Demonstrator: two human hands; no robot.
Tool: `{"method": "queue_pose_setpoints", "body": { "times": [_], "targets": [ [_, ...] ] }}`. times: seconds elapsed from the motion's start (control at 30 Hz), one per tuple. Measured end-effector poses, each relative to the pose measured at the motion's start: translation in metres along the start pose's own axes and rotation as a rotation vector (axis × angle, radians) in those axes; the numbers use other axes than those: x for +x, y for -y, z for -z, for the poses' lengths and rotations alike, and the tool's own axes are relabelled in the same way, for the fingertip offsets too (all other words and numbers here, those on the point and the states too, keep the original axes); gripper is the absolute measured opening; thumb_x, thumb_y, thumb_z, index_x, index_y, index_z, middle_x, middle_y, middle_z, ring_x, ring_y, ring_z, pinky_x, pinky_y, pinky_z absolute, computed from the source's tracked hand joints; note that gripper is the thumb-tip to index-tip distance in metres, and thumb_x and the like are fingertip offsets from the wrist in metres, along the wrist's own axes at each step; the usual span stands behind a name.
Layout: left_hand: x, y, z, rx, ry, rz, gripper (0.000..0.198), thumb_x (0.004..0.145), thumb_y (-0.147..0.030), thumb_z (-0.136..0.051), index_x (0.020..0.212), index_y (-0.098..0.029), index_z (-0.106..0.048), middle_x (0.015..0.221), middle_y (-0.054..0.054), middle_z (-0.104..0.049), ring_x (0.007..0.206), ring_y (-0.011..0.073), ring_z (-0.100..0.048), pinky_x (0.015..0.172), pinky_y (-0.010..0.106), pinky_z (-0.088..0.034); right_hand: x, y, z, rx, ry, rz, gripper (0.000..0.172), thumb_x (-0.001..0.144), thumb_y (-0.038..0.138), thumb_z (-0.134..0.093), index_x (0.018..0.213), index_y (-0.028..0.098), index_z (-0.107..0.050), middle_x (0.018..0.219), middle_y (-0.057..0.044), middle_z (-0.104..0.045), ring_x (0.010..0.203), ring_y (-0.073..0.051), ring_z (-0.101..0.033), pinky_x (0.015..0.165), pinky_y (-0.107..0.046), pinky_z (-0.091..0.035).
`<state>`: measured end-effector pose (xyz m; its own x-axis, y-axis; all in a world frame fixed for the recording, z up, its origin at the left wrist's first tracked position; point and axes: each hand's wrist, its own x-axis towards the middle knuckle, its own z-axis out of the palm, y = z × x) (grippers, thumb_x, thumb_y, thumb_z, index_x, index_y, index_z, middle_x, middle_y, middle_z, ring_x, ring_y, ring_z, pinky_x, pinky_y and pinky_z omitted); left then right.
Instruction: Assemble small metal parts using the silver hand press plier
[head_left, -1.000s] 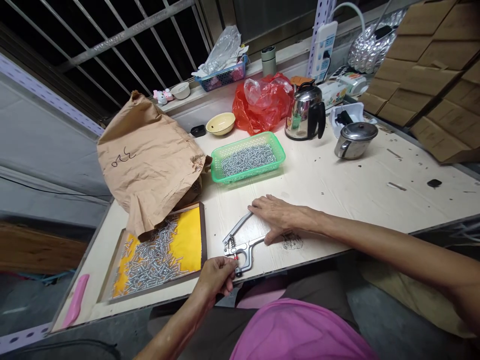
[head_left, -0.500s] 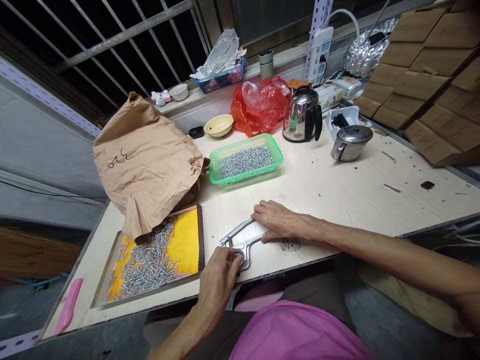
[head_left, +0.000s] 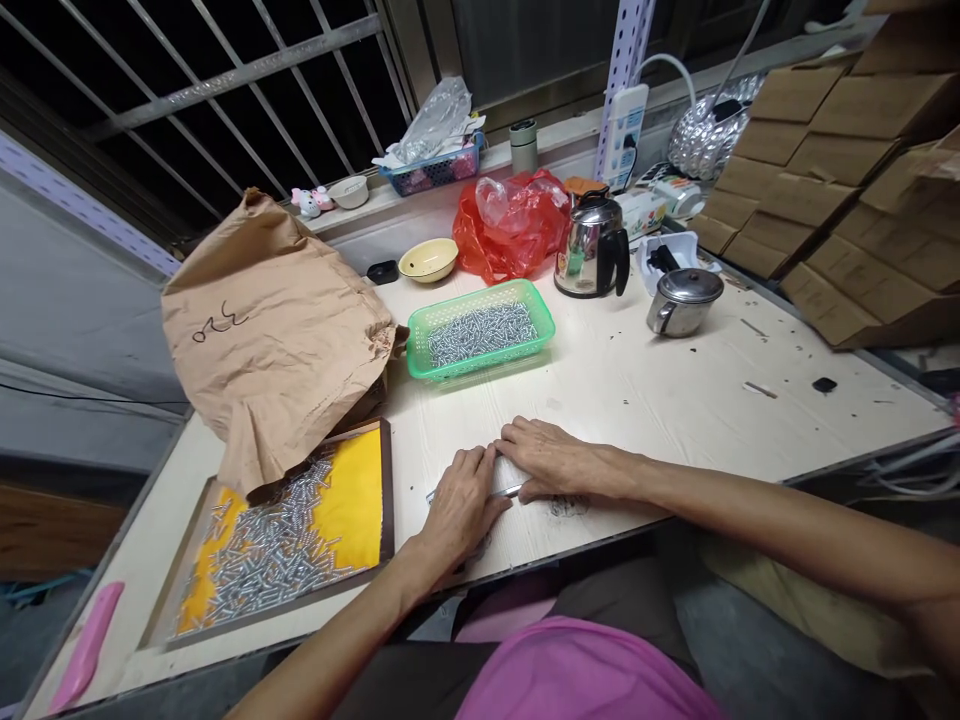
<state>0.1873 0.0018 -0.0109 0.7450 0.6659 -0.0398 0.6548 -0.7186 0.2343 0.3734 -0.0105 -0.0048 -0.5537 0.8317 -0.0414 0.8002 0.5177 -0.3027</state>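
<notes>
A silver metal hand tool [head_left: 507,491] with two long arms lies on the table in front of me, mostly hidden beneath my hands. My left hand [head_left: 459,508] is laid over its hinge end with the fingers bent round it. At the other end, my right hand [head_left: 551,460] grips the tips of the two arms between thumb and fingers. The fingertips of both hands nearly meet over the upper arm. To the left, a shallow tray [head_left: 386,490] with a yellow bottom holds a heap of small silvery metal pieces [head_left: 274,560].
A green basket [head_left: 480,367] of similar small pieces stands beyond my hands. A big brown paper bag [head_left: 277,340] leans over the tray. Farther back are a yellow bowl [head_left: 429,262], a red plastic bag [head_left: 510,230], a kettle [head_left: 592,245], a lidded steel pot [head_left: 684,300] and stacked cartons [head_left: 832,180].
My left hand has moved up and right from the tool's round part to lie across its body, covering the spring. My right hand stays on the arms. The view has shifted slightly.
</notes>
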Motion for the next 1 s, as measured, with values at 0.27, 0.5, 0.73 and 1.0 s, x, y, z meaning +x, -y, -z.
{"method": "queue_pose_setpoints", "body": {
  "times": [0.27,0.5,0.73,1.0],
  "targets": [
    [0.009,-0.007,0.005,0.109,0.069,0.027,0.012,0.083,-0.024,-0.056,0.093,-0.017,-0.054,0.092,0.006,-0.056,0.089,0.0228,-0.05,0.073,0.035,-0.045,-0.001,0.006,-0.01,-0.066,-0.052,-0.057,0.022,0.076,0.031,-0.07,0.086,0.012,-0.061,0.087,-0.009,-0.059,0.088,-0.022,-0.052,0.075,-0.032,-0.037],
    [0.007,-0.009,-0.003,0.128,0.049,0.056,0.011,0.087,-0.027,-0.054,0.081,-0.018,-0.055,0.08,0.004,-0.056,0.081,0.0207,-0.05,0.067,0.031,-0.041,-0.007,0.004,-0.026,-0.04,-0.1,0.01,0.017,0.091,0.024,-0.05,0.079,0.015,-0.058,0.078,-0.005,-0.059,0.077,-0.017,-0.051,0.071,-0.031,-0.033],
    [0.004,-0.008,-0.008,0.119,0.01,0.035,0.017,0.088,-0.028,-0.051,0.076,-0.018,-0.056,0.078,0.004,-0.057,0.078,0.0197,-0.05,0.067,0.031,-0.043,-0.011,0.005,-0.037,-0.009,-0.154,0.032,0.022,0.093,0.024,-0.046,0.077,0.015,-0.057,0.076,-0.004,-0.057,0.074,-0.017,-0.049,0.069,-0.03,-0.034],
    [-0.028,-0.014,-0.031,0.065,-0.239,-0.021,0.032,0.088,-0.022,-0.051,0.119,-0.014,-0.049,0.13,0.014,-0.05,0.122,0.0281,-0.043,0.096,0.045,-0.045,-0.02,-0.01,-0.01,0.178,-0.136,0.088,0.043,0.085,0.049,-0.055,0.108,0.013,-0.057,0.096,-0.01,-0.057,0.091,-0.022,-0.05,0.08,-0.033,-0.041]
  ]
}}
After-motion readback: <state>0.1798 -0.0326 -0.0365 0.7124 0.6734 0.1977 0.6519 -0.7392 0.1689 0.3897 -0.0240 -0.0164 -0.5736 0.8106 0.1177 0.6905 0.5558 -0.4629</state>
